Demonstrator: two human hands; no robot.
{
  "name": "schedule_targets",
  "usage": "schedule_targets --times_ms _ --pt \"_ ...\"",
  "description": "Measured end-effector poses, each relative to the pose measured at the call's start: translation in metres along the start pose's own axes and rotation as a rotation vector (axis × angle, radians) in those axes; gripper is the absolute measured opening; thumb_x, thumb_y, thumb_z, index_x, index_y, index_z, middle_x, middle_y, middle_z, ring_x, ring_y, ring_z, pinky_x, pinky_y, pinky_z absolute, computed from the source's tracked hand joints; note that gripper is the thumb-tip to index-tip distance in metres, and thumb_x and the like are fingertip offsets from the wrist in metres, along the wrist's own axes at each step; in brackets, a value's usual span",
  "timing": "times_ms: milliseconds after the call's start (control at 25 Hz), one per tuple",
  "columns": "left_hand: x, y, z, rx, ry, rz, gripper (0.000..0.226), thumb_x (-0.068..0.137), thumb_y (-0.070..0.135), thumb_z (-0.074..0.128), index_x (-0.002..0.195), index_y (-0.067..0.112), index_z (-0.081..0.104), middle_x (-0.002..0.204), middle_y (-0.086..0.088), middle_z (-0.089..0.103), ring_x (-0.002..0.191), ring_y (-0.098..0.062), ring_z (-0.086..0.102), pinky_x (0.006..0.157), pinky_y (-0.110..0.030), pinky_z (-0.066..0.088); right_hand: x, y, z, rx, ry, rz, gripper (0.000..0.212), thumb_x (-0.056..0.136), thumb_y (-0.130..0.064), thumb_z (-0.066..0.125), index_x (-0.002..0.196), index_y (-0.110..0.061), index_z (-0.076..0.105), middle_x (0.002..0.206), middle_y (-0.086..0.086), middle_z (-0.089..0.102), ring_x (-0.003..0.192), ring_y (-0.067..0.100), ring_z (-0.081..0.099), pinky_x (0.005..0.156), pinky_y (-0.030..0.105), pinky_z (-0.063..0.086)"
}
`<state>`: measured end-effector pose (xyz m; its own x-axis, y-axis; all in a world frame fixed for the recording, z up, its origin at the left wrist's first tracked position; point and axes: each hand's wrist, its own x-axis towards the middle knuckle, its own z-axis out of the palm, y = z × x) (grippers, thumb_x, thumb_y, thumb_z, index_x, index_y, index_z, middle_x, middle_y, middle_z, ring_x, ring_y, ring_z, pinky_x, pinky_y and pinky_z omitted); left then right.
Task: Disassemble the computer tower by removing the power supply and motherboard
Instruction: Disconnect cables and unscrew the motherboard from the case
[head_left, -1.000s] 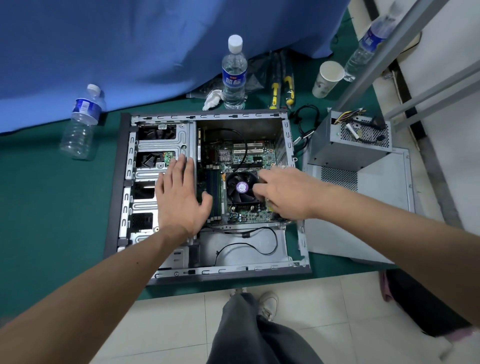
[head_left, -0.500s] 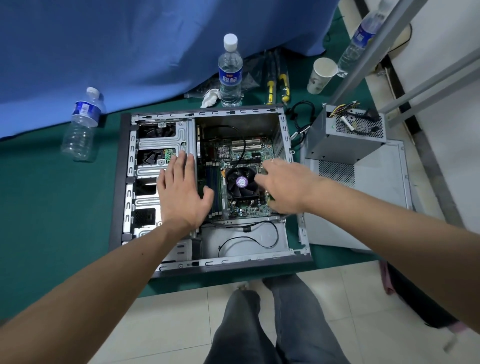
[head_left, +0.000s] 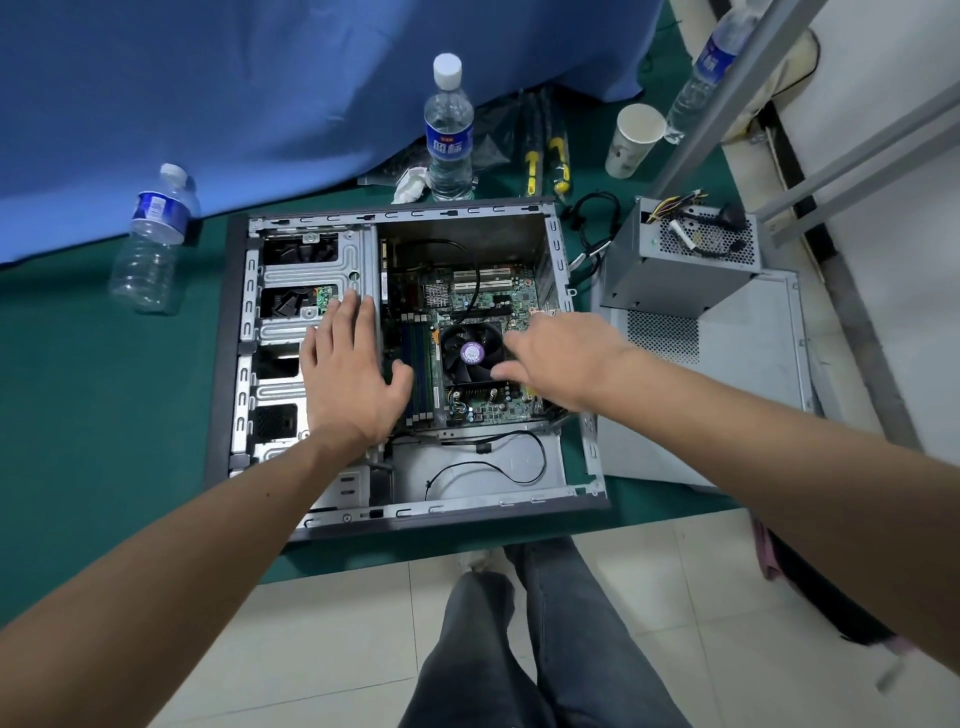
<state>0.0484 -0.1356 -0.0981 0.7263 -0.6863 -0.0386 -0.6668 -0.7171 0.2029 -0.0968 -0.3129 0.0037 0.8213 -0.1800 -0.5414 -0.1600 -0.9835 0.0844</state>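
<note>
Tower case (head_left: 234, 364) lies open-side up on green table (head_left: 78, 389). PSU (head_left: 670, 270) already out, sits on the removed side panel (head_left: 737, 395) to the right. Motherboard (head_left: 483, 312) still inside, w/ CPU fan (head_left: 470, 353) on it.

L hand (head_left: 348, 374) flat, fingers straight, pressing on drive cage (head_left: 311, 275); holds nothing. R hand (head_left: 561, 358) over board's right edge, fingers loosely bent near fan; can't tell if gripping.

Board prob. light but thin, flexes, fragile parts. Lift by edges or heatsink base, not by fan blades or slots. Check cables first.
</note>
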Motion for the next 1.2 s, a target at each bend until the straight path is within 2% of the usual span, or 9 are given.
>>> schedule_targets --times_ms 160,320,400,560,720,800,920,1080,1200 --pt "-0.001 0.0 -0.001 -0.006 -0.007 -0.002 0.08 0.083 0.047 0.038 0.154 0.011 0.023 0.162 -0.007 0.017 0.149 -0.023 0.01 0.121 -0.044 0.007 -0.003 0.006 -0.004 0.273 -0.054 -0.134 0.025 0.092 -0.014 0.055 0.116 -0.02 0.052 0.107 0.004 0.042 0.102 0.024 0.045 0.076 0.037 0.043" --pt "-0.001 0.0 -0.001 -0.007 -0.007 -0.005 0.08 0.084 0.047 0.039 0.154 0.011 0.023 0.162 -0.007 0.017 0.149 -0.023 0.01 0.12 -0.044 0.007 -0.005 0.0 -0.004 0.083 -0.018 0.036 0.043 0.101 -0.05 0.039 0.127 -0.017 0.048 0.103 0.009 0.05 0.09 0.026 0.056 0.067 0.038 0.05" --pt "-0.001 0.001 -0.002 -0.008 -0.002 -0.005 0.08 0.083 0.046 0.039 0.154 0.011 0.023 0.162 -0.007 0.018 0.149 -0.023 0.011 0.12 -0.044 0.008 -0.002 0.002 -0.005 0.002 0.02 0.06 0.037 0.106 -0.043 0.029 0.125 -0.018 0.048 0.089 0.005 0.052 0.07 0.022 0.051 0.059 0.036 0.045" --pt "-0.001 0.001 -0.002 -0.013 -0.002 0.002 0.08 0.083 0.046 0.04 0.153 0.012 0.024 0.162 -0.007 0.018 0.149 -0.023 0.012 0.121 -0.045 0.01 0.0 0.013 -0.008 0.227 -0.073 -0.097 0.031 0.091 -0.009 0.052 0.12 -0.017 0.046 0.118 0.01 0.042 0.106 0.026 0.042 0.08 0.036 0.041" --pt "0.0 0.0 0.0 0.0 -0.009 0.001 0.081 0.084 0.047 0.04 0.155 0.012 0.021 0.162 -0.007 0.016 0.149 -0.023 0.01 0.121 -0.044 0.007 0.0 0.007 -0.005 0.044 -0.098 0.066 0.049 0.101 -0.051 0.039 0.131 -0.014 0.048 0.109 0.012 0.051 0.099 0.029 0.057 0.068 0.038 0.05" --pt "-0.001 0.0 0.0 0.001 -0.009 -0.001 0.081 0.084 0.047 0.039 0.155 0.012 0.021 0.162 -0.006 0.016 0.149 -0.023 0.01 0.121 -0.044 0.007 0.002 0.006 -0.002 0.011 -0.042 0.029 0.039 0.105 -0.039 0.034 0.127 -0.011 0.051 0.094 0.006 0.051 0.092 0.028 0.058 0.066 0.037 0.048" --pt "0.0 0.0 -0.001 -0.015 0.0 0.002 0.081 0.083 0.047 0.039 0.154 0.012 0.023 0.162 -0.007 0.018 0.149 -0.023 0.011 0.121 -0.044 0.008 0.0 0.011 -0.005 0.123 -0.027 -0.155 0.03 0.09 -0.008 0.053 0.118 -0.02 0.054 0.105 0.004 0.043 0.101 0.025 0.043 0.076 0.035 0.042" --pt "-0.001 0.0 -0.001 -0.028 0.012 0.007 0.08 0.082 0.046 0.039 0.153 0.011 0.026 0.161 -0.008 0.02 0.148 -0.024 0.013 0.121 -0.045 0.01 0.0 0.003 0.001 0.017 -0.019 -0.003 0.047 0.099 -0.049 0.044 0.129 -0.013 0.049 0.121 0.015 0.046 0.103 0.03 0.055 0.081 0.042 0.054" --pt "-0.001 0.0 0.001 -0.028 0.021 0.01 0.08 0.082 0.046 0.039 0.152 0.011 0.026 0.161 -0.008 0.021 0.148 -0.024 0.014 0.12 -0.045 0.011 0.003 0.005 0.001 0.061 0.04 -0.035 0.027 0.103 -0.024 0.042 0.125 -0.011 0.051 0.117 0.013 0.048 0.096 0.029 0.056 0.077 0.04 0.054"
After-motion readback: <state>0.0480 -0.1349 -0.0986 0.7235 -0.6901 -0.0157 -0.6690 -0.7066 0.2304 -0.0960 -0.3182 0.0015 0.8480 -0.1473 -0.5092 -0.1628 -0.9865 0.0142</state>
